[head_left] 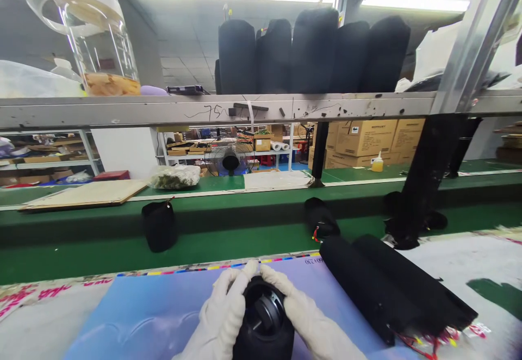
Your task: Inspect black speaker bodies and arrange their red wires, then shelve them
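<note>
A black cylinder [263, 343], apparently fabric-covered, is at the bottom centre with its open end facing up and toward me. A round dark part with a shiny rim, like a speaker driver [269, 312], sits tilted inside the opening. My left hand [228, 300], in a white glove, is closed around the left side of the rim. On the right, my right hand [297, 305], also gloved in white, grips the rim, and the fingertips of both hands nearly meet at the far edge. The lower part of the cylinder is cut off by the frame.
Long black cylinders [379, 289] with coloured wires lie at right on the blue-purple sheet [163, 300]. Beyond are a green conveyor belt [228, 235] carrying black cylinders [159, 227] and a metal shelf [350, 105] holding several more. A dark post [426, 175] stands at right.
</note>
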Tool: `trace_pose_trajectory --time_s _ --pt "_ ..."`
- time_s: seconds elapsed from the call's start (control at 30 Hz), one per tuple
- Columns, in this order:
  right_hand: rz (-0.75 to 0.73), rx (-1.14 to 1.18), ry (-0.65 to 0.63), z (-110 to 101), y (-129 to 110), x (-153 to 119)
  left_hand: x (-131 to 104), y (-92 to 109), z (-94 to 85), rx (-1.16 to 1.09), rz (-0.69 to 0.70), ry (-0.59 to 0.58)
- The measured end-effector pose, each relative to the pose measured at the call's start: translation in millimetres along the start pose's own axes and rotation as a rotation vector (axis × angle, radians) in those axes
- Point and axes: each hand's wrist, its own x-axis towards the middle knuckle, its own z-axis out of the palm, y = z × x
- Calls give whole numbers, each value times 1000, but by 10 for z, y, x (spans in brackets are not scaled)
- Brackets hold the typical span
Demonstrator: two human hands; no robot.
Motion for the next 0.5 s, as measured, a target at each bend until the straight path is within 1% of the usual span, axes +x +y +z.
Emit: trace_pose_trajectory --time_s 0.13,0.17,0.27,0.3,0.33,0.4,0.5 --pt "77 -63 -2 0 -140 -155 6 -34 -31 -34 -8 -70" --pt "117 -57 -3 0 -162 -188 1 -49 -38 -46 -5 -81" --pt "297 -60 -3 -5 -157 -214 -24 -93 -44 -102 77 -82" --pt "309 -57 5 -7 -133 -193 -35 -105 -40 -111 114 -71" --pt "281 -48 18 -6 -101 -160 -46 -114 -35 -106 147 -61" --pt "168 -8 41 2 -28 -67 -69 -123 -22 -64 168 -38" --pt "57 9 61 30 66 59 -88 -132 12 -52 87 -7"
